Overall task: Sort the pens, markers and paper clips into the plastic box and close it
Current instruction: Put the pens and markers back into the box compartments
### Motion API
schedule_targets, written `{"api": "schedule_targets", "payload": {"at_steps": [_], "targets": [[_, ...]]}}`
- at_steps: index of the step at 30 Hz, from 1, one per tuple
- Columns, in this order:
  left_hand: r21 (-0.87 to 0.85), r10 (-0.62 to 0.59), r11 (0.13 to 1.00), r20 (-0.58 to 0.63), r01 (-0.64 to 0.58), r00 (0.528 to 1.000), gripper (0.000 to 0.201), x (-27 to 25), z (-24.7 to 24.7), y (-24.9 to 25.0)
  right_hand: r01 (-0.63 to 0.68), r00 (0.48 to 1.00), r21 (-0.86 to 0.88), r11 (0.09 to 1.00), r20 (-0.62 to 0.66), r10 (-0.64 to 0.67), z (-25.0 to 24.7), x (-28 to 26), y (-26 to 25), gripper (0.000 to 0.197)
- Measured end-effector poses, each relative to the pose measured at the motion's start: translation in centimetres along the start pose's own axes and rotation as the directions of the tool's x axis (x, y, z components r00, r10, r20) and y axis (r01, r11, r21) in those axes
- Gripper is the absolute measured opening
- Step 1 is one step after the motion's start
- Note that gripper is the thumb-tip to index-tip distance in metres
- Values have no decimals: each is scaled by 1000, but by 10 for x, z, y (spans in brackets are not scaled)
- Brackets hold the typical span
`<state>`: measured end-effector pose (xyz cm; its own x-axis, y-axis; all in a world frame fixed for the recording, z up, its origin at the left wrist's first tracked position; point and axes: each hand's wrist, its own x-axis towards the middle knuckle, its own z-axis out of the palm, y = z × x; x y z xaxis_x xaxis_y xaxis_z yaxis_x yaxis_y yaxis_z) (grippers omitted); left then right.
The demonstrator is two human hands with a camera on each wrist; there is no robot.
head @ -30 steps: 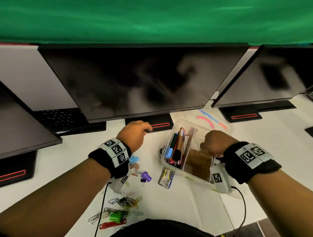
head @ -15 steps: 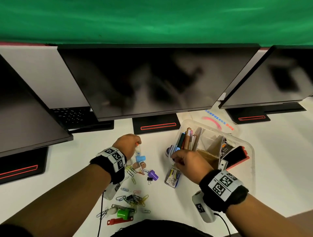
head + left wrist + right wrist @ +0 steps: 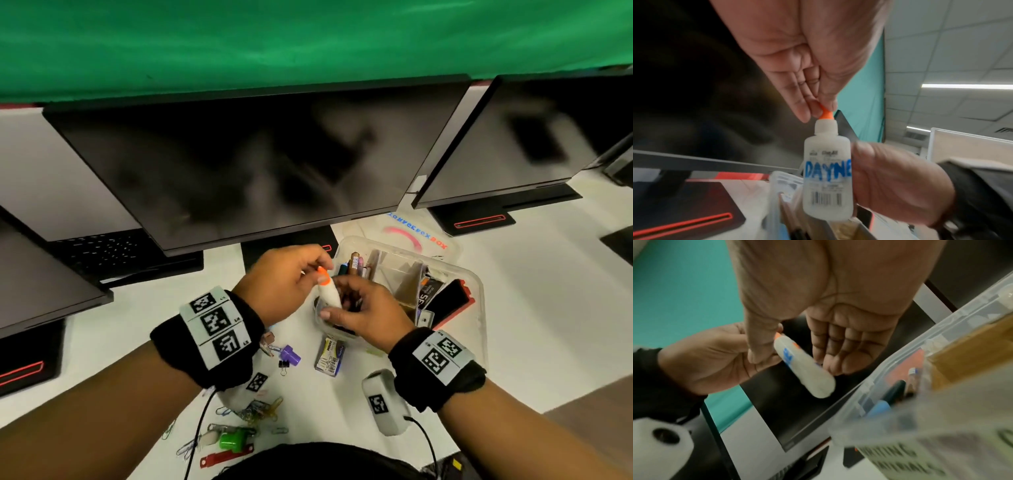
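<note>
Several paper clips point(image 3: 258, 411) lie scattered along the near edge of the desk point(image 3: 534, 329), with a green cap point(image 3: 230, 440) and a red clip point(image 3: 226, 457) beside them, so our sorting is far from over. A little farther in sit a purple cap point(image 3: 291, 354) and a small packet point(image 3: 330, 356), just outside the near wall of the plastic box point(image 3: 481, 308).

Above that wall we hold a small white glue bottle point(image 3: 827, 175) between both hands. Our left hand point(image 3: 284, 284) pinches its orange tip point(image 3: 826, 114) narrowly with thumb and fingertips; our right hand point(image 3: 364, 311) wraps thumb and fingers around the body. Pens point(image 3: 354, 265) already stand in the box's left compartment, and the lid point(image 3: 416, 236) lies behind the box at the far side.

What could go wrong? A tip pinch is thin, and the bottle hangs tilted, so it may slip, knock the pens, or squeeze glue out if the nozzle is loose. We'd also guess those clips are easy to overlook.
</note>
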<state>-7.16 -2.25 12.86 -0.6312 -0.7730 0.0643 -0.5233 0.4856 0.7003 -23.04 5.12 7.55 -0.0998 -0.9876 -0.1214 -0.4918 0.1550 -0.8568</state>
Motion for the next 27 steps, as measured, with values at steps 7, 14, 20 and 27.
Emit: {"api": "schedule_targets", "payload": {"at_steps": [7,14,20,27], "targets": [[-44,44,998,23,-43,999,23,15,29,4,24,997,-192,981,-70,-38,-42,-13,-6,14],[356,61,903,444,-239,894,27,20,46,-31,-336,858,-163,928,-459,231,-128,-27,25,24],[381,-21,903,502,-199,865,23,16,59,-40,-600,776,-562,569,-237,584,-133,-17,46,13],[389,-4,889,538,-244,843,28,19,60,-37,-569,685,-698,435,-110,720,-116,4,54,23]]}}
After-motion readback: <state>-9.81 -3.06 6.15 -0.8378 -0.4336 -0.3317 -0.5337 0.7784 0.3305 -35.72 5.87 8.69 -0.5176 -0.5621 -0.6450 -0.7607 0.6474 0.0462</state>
